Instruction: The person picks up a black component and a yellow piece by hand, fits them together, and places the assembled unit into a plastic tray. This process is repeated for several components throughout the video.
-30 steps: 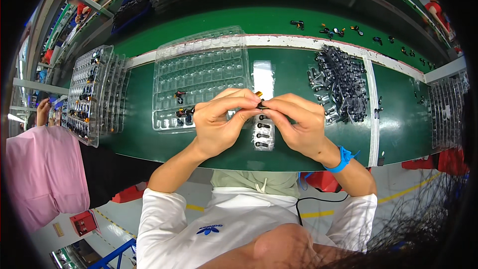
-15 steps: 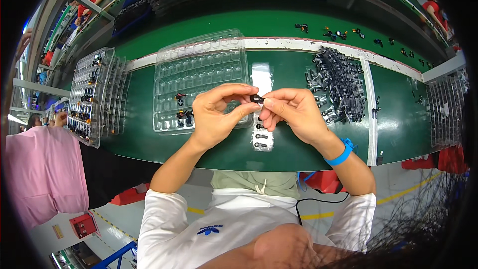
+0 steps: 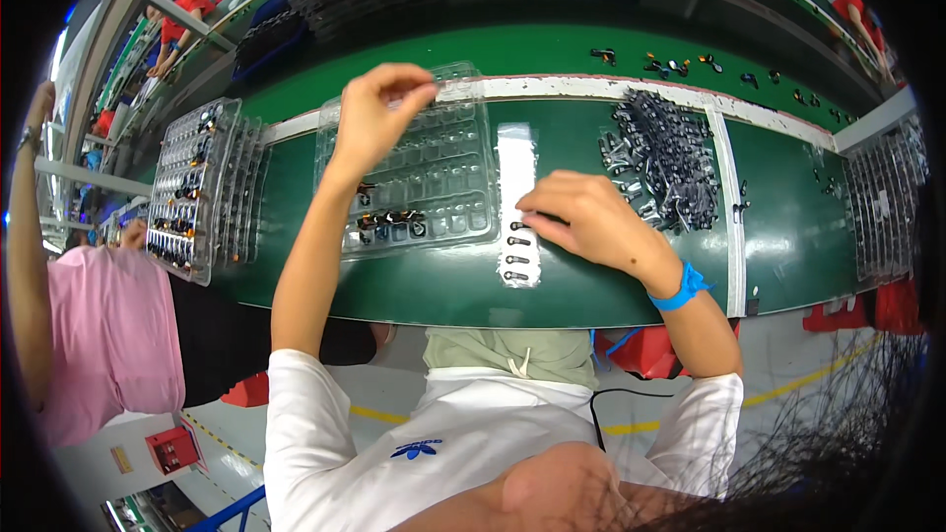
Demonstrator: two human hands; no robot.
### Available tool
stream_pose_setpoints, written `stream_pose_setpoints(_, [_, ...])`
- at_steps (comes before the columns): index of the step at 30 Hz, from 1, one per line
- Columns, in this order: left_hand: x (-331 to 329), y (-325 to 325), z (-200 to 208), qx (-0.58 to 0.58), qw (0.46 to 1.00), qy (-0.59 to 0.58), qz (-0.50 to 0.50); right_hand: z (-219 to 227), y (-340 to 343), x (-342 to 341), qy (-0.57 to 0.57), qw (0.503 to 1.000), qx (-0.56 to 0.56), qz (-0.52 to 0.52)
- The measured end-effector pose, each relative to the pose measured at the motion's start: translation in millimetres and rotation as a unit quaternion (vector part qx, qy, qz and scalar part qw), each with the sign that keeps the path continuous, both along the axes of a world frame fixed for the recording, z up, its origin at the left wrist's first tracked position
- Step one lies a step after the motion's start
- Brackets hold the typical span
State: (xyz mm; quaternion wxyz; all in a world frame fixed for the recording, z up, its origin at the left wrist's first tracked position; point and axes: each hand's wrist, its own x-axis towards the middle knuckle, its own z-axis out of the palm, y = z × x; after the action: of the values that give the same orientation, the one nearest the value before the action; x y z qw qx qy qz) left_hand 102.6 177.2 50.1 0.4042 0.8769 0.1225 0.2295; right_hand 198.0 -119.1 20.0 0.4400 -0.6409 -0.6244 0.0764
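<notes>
My left hand [image 3: 386, 110] is raised over the far part of a clear plastic tray [image 3: 458, 192]. Its thumb and fingers are pinched together; whatever is between them is hidden. Small dark parts with orange bits [image 3: 392, 223] sit in the tray's near compartments. My right hand [image 3: 596, 222] rests at the right edge of a white strip [image 3: 516, 163], thumb and forefinger closed at its surface. What the fingertips hold cannot be made out. Below them, small black loop-ended pieces [image 3: 516, 259] lie in a column on the strip.
A heap of black parts [image 3: 670, 163] lies right of my right hand. Stacked clear trays stand at the left [image 3: 192, 187] and far right [image 3: 887, 197]. Loose parts [image 3: 670, 66] lie on the green belt [image 3: 552, 49]. A person in a pink shirt [image 3: 113, 335] is at my left.
My hands have parted from the small black piece they held together. The left has moved up and left over the tray; the right has lowered to the white strip.
</notes>
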Motion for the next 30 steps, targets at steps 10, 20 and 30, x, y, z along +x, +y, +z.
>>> stream_pose_setpoints(10, [-66,-26,16,0.115,0.991,0.061,0.014,-10,-2,-22,-0.263,0.964,-0.049,0.008])
stream_pose_setpoints(20, [-115,-83,-3,0.290,0.946,0.127,0.072,-8,6,-19,-0.078,0.994,0.021,-0.073])
stream_pose_setpoints(30, [-65,-88,1,-0.127,0.985,-0.066,-0.099,9,6,-22,0.107,0.981,0.129,-0.100])
